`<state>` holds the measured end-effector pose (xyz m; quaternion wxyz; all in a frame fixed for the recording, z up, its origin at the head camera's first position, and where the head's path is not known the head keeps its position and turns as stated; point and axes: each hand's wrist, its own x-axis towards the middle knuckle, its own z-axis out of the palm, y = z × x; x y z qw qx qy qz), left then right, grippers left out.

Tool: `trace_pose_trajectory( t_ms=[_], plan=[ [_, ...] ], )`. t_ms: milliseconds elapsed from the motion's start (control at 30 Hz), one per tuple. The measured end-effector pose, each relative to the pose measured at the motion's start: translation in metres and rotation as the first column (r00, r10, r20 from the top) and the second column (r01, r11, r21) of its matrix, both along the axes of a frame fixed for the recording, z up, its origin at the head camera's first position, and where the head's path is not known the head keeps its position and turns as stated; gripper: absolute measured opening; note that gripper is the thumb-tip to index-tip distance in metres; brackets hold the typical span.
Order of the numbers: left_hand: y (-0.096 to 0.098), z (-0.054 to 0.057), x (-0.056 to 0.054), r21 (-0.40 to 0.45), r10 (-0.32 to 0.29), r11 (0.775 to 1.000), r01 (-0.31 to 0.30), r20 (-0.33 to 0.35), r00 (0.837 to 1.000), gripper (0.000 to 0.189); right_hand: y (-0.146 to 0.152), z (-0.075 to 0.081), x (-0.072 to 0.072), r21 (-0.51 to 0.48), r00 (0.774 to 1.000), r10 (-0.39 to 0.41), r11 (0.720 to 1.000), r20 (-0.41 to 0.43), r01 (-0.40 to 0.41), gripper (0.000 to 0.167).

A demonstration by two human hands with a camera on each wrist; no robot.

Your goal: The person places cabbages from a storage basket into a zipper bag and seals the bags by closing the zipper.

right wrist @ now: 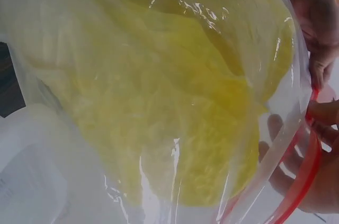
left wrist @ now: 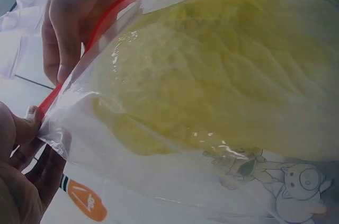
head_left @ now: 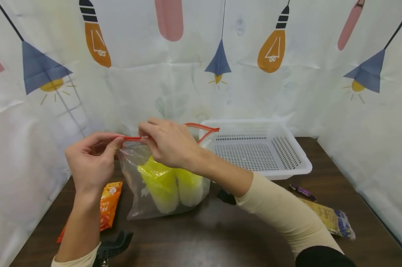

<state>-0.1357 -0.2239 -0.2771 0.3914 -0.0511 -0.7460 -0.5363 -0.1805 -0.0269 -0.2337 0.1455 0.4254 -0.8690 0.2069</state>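
Observation:
A clear zip bag [head_left: 137, 200] with a red zip strip stands on the table, with two yellow-and-white heads of napa cabbage [head_left: 162, 185] inside. My left hand [head_left: 92, 159] pinches the left end of the strip between thumb and fingers. Just beside it, my right hand [head_left: 169, 142] grips the strip with its fingers bent over it. Between the hands the strip runs straight; to the right of my right hand the mouth gapes in a loop. A pig drawing [left wrist: 302, 187] shows on the bag in the left wrist view.
Behind and right of the bag is a white plastic basket [head_left: 301, 167]. An orange packet [head_left: 110, 204] lies by my left forearm. On the right are a small purple wrapper [head_left: 303, 192] and a yellow-and-blue packet [head_left: 331, 218]. A printed curtain [head_left: 194, 89] stands behind the table [head_left: 201, 241].

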Motion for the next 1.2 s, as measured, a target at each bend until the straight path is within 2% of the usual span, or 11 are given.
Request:
trace_pose_trajectory(
  t_ms=[500, 633, 733, 867, 1033, 1200],
  plan=[
    [-0.001, -0.002, -0.002, 0.051, 0.002, 0.999, 0.001, -0.066, 0.998, 0.011, 0.017, -0.003, 0.0, -0.016, 0.998, -0.063, 0.998, 0.02, 0.064, 0.009],
    [-0.002, -0.002, -0.002, 0.125, -0.056, 0.99, 0.068, -0.096, 0.994, 0.013, 0.022, -0.004, -0.001, -0.014, 0.997, -0.076, 0.997, 0.017, 0.077, 0.009],
    [-0.003, -0.002, -0.002, 0.187, -0.114, 0.972, 0.139, -0.139, 0.984, 0.014, 0.026, -0.004, 0.001, -0.013, 0.997, -0.08, 0.997, 0.016, 0.081, 0.009],
    [-0.005, -0.002, -0.002, 0.231, -0.148, 0.955, 0.187, -0.174, 0.973, 0.015, 0.03, -0.004, 0.003, -0.012, 0.996, -0.089, 0.996, 0.018, 0.089, 0.009],
    [-0.008, -0.002, -0.002, 0.224, -0.131, 0.959, 0.173, -0.19, 0.973, 0.014, 0.035, -0.004, 0.004, -0.004, 0.995, -0.103, 0.995, 0.018, 0.103, 0.009],
    [-0.01, 0.0, -0.001, 0.209, -0.067, 0.973, 0.096, -0.141, 0.988, 0.015, 0.04, -0.004, 0.005, -0.012, 0.994, -0.111, 0.994, 0.023, 0.111, 0.009]
  ],
)
